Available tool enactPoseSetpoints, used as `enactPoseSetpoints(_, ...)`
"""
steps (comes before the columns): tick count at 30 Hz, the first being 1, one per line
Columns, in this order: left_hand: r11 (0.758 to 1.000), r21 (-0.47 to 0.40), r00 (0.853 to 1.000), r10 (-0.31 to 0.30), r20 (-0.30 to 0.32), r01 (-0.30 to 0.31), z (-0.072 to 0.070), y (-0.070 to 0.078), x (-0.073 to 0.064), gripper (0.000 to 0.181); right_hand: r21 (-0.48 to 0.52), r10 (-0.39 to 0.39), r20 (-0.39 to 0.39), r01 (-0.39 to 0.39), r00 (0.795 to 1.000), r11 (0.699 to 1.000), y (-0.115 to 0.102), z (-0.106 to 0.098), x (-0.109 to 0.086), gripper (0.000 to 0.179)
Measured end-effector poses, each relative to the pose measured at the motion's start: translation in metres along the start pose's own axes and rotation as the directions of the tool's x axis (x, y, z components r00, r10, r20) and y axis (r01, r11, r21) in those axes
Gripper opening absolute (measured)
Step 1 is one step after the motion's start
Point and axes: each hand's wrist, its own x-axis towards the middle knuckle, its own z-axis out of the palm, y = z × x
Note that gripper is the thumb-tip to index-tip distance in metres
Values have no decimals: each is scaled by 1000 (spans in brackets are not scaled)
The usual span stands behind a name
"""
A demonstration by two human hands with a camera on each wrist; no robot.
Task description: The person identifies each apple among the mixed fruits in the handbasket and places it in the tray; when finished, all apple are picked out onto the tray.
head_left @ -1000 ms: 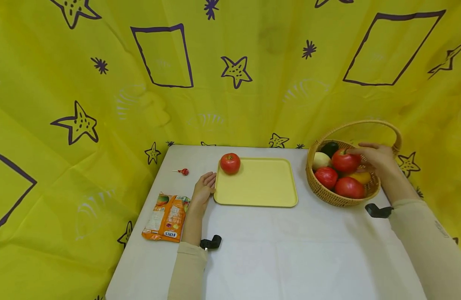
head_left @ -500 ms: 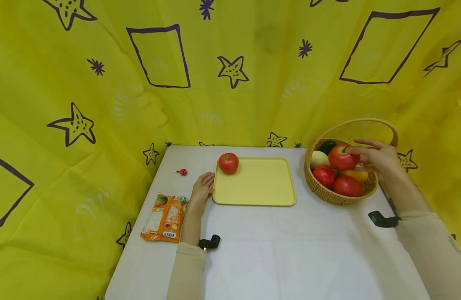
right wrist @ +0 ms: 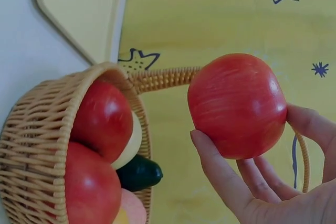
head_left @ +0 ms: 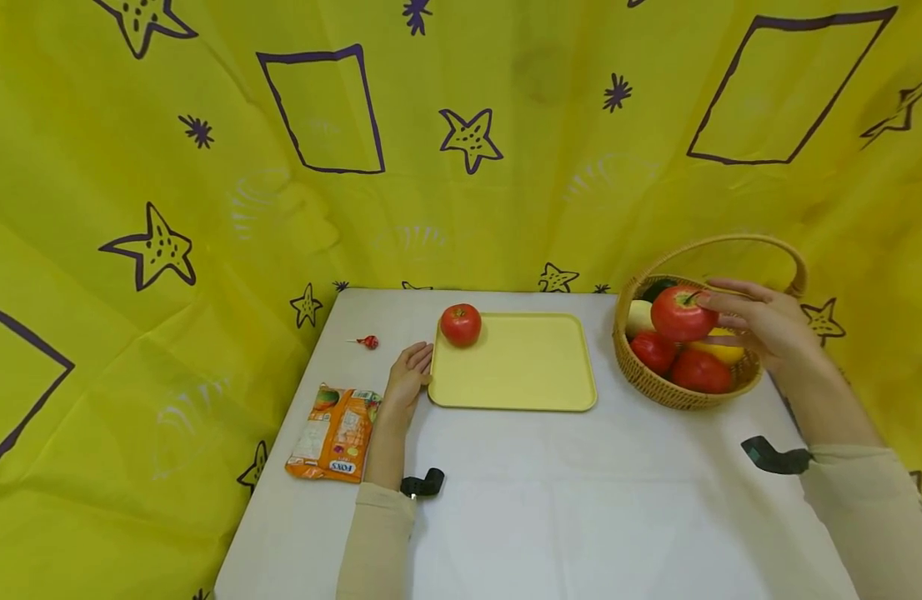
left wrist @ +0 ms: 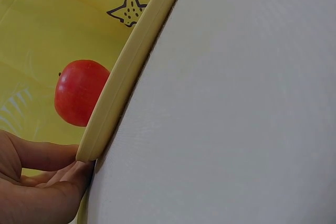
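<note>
A bright yellow cloth printed with purple stars and frames (head_left: 506, 217) hangs behind and to the sides of my white-covered table (head_left: 543, 517). In my right hand (head_left: 774, 327) I hold a round, glossy red fruit with a short dark stem (head_left: 677, 317), clear of the other produce and above the near-round woven tan wicker basket with an arched handle (head_left: 659, 387). My thumb and fingers are spread around its girth, quite wide apart. My left hand (head_left: 408, 377) pinches the near left corner of a shallow, rectangular pale-yellow tray (head_left: 517, 367), on which another round red fruit (head_left: 461, 325) sits at the far left corner. I judge the fruit in my right hand to be firm and light enough for one hand, though I can't tell whether it is real or a model. Its smooth, shiny skin could slip, and if real it might bruise, so the widest part of its sides, gripped from opposite faces, seems the best hold; the stem looks too small to carry it. Being nearly round, it has no clear long axis; its stem end points mostly upward, the stem itself leaning a little to my right.
</note>
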Motion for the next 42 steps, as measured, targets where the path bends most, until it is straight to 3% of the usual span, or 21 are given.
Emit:
enactPoseSetpoints(14, 1000, 5, 1000, -5, 4, 5, 0, 1, -1, 77, 109, -87, 122, 74, 989, 991, 8, 28, -6, 28)
enactPoseSetpoints(24, 1000, -6, 1000, 10, 8, -10, -1, 0, 1, 79, 30, -74, 114, 71, 991, 997, 16, 58, 2, 29)
enactPoseSetpoints(33, 1000, 20, 1000, -14, 19, 14, 1, 1, -2, 80, 40, -63, 147, 58, 987, 998, 24, 85, 11, 24)
enactPoseSetpoints(42, 1000, 11, 1000, 14, 13, -14, 1, 2, -1, 79, -36, -35, 125, 40, 992, 999, 25, 111, 25, 39)
